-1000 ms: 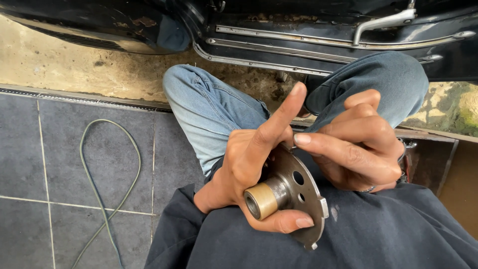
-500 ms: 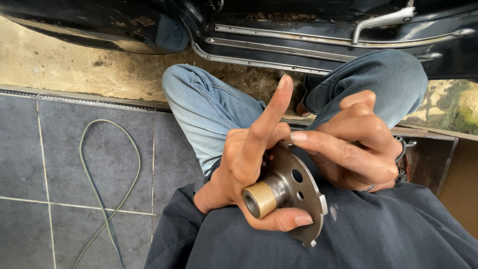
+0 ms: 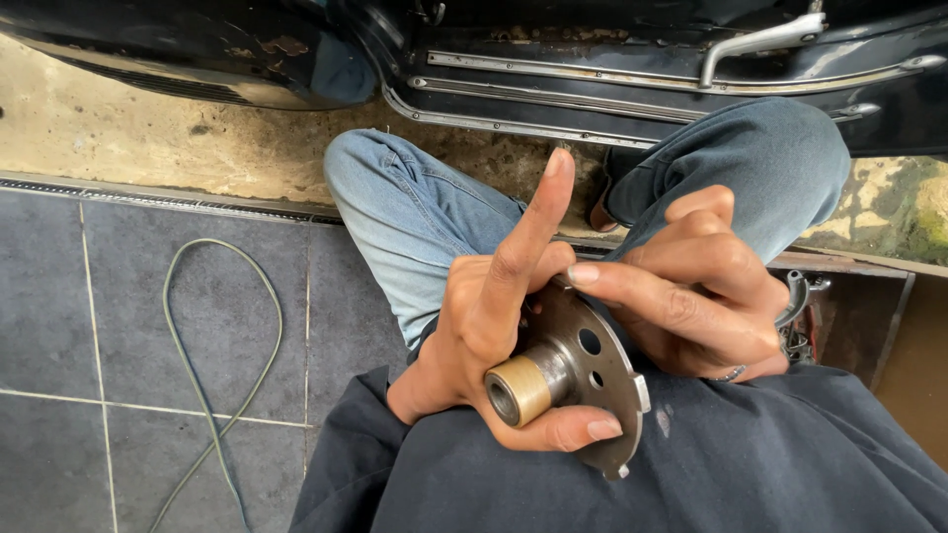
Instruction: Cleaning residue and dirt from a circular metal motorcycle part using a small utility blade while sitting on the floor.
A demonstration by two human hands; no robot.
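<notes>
1. Metal disc with hub point(image 3: 583, 370) over the lap, between both hands.
2. Left hand point(image 3: 494, 316) on its left side, thumb under the hub, index finger raised.
3. Right hand point(image 3: 691, 301) on its right, behind the plate, fingertip on the top rim.
4. Bent knees point(image 3: 415, 212) beyond the hands.
5. Vehicle body point(image 3: 592, 59) beyond the knees, across the top.
6. Looped cable point(image 3: 212, 365) on the tiled floor point(image 3: 99, 326), far left.

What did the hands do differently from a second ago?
The left hand swung its raised forefinger from leaning right to pointing nearly straight up. Nothing was picked up or let go: the left hand still grips the metal disc by its brass-coloured hub, and the right hand still rests its fingertips on the disc's upper edge. The loop of cable on the tiles has not moved.
</notes>
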